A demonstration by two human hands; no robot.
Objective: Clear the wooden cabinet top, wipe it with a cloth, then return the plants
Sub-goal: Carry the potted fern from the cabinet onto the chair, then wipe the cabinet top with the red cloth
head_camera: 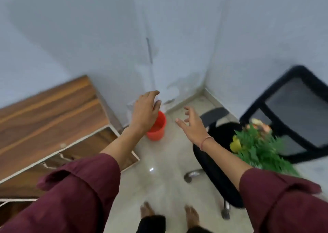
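Both empty; left hand: fingers loosely curled; right hand: fingers spread wide

Pale grey walls meet in corner; glossy beige floor; black office chair; red bucket.

Both arms out fwd; left hand & right hand empty, fingers loose, spread.
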